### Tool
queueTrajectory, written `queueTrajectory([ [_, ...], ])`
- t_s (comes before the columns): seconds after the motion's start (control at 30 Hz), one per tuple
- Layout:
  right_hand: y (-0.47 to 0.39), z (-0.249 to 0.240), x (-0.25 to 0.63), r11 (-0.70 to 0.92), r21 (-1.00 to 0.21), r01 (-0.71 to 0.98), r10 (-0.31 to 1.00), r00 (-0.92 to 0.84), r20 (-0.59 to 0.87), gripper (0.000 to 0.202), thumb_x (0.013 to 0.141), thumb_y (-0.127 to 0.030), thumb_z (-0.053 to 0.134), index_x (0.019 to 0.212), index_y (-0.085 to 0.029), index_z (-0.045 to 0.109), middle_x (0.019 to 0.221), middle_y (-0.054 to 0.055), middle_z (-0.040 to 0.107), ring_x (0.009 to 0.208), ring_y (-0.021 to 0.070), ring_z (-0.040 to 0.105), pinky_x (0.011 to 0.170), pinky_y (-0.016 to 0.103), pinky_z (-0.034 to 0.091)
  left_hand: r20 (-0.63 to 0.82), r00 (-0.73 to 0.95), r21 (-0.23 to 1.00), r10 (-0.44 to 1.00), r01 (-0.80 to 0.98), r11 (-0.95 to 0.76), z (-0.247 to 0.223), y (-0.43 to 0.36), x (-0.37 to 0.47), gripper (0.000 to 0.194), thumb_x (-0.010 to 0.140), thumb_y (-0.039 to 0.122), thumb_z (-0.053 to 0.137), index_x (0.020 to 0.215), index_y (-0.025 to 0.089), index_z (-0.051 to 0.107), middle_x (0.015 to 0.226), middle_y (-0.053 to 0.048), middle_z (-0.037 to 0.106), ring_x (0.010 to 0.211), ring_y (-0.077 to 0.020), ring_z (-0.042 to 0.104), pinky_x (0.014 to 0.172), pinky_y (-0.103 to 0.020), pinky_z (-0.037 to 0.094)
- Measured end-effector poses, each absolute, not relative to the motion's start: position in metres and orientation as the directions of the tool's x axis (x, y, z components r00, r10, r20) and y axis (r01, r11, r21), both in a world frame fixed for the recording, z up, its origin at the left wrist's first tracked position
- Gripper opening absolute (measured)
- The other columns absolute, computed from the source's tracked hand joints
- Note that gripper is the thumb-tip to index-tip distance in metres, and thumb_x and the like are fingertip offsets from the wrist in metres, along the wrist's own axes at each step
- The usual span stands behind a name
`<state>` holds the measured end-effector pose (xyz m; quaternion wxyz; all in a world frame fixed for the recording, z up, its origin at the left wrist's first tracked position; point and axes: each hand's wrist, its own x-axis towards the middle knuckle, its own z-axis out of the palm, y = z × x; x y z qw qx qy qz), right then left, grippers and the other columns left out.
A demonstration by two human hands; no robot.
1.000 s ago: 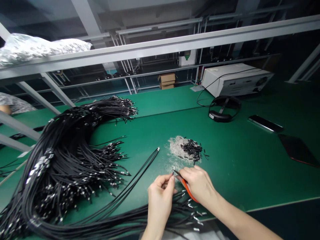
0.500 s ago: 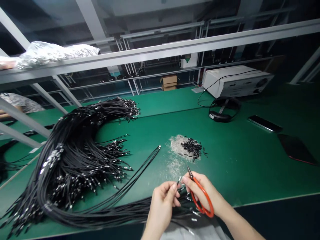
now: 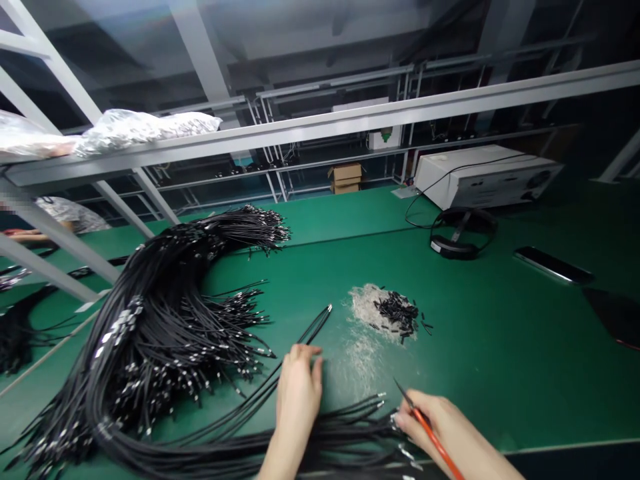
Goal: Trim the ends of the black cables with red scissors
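Observation:
My left hand reaches over a few thin black cables lying towards the middle of the table; its thumb and forefinger are apart. In my right hand are red-handled scissors, their dark tip pointing up and left. The right fingertips are beside the metal-tipped ends of a cable bundle along the front edge. A large heap of black cables curves over the left side. Beyond my hands lie small black pieces on a pile of clear bits.
On the green table are a black headset, a phone and a white box-shaped device. A metal rail crosses above, holding plastic bags. Another person's arm shows at far left.
My left hand has moved left, away from my right hand, and no longer pinches a small piece. The scissors have turned in my right hand. The whole view has shifted slightly.

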<state>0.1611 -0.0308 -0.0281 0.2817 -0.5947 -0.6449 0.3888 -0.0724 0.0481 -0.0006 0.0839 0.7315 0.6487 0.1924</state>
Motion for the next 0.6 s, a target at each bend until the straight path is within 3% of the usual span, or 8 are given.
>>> queueTrajectory([
  [0.1,-0.030,-0.029,0.175,-0.020,-0.789,0.614,0.979,-0.148,-0.141,0.023,0.084,-0.042,0.055,0.071,-0.024,0.060,0.065,0.001,0.065,0.060,0.0185,0.058,0.055,0.025,0.037,0.207,-0.003,0.272,0.978,0.961,-0.054,-0.009,0.085,-0.085,0.018,0.084,0.016,0.049,0.093,0.015,0.065,0.093,-0.012,0.062,0.089,-0.0277,0.058,0.079,-0.039,0.044],
  [0.2,-0.016,-0.015,0.176,-0.016,-0.817,0.577,0.991,-0.100,-0.090,0.024,0.085,-0.044,0.054,0.072,-0.024,0.059,0.063,0.000,0.063,0.059,0.0182,0.057,0.055,0.025,0.037,0.215,-0.004,0.263,0.977,0.963,-0.054,-0.011,0.100,-0.088,0.013,0.083,0.017,0.052,0.081,0.016,0.064,0.086,-0.011,0.061,0.082,-0.0281,0.058,0.074,-0.038,0.044],
  [0.33,0.021,0.004,0.153,0.020,-0.862,0.507,0.999,0.030,0.041,0.027,0.086,-0.046,0.052,0.078,-0.022,0.061,0.064,0.000,0.062,0.058,0.0173,0.055,0.056,0.025,0.039,0.244,0.052,0.301,0.968,0.945,-0.127,-0.008,0.084,-0.087,0.015,0.087,0.021,0.047,0.083,0.021,0.062,0.084,-0.006,0.064,0.081,-0.0234,0.060,0.075,-0.033,0.045],
  [0.43,0.052,0.004,0.126,0.046,-0.917,0.395,0.991,0.099,0.092,0.032,0.087,-0.049,0.050,0.091,-0.020,0.064,0.071,0.002,0.065,0.063,0.0179,0.058,0.060,0.026,0.041,0.276,0.073,0.426,0.958,0.885,-0.190,-0.011,0.062,-0.087,0.016,0.089,0.027,0.047,0.084,0.023,0.061,0.085,-0.004,0.066,0.080,-0.0212,0.064,0.074,-0.031,0.048],
  [0.6,0.067,-0.008,0.099,0.040,-0.954,0.298,0.994,0.087,0.068,0.041,0.091,-0.053,0.042,0.072,-0.019,0.055,0.055,-0.002,0.055,0.048,0.0132,0.049,0.050,0.023,0.037,0.228,0.076,0.674,0.971,0.707,-0.214,-0.010,0.035,-0.069,0.019,0.089,0.035,0.050,0.090,0.023,0.065,0.088,-0.005,0.070,0.080,-0.0214,0.067,0.071,-0.029,0.052],
])
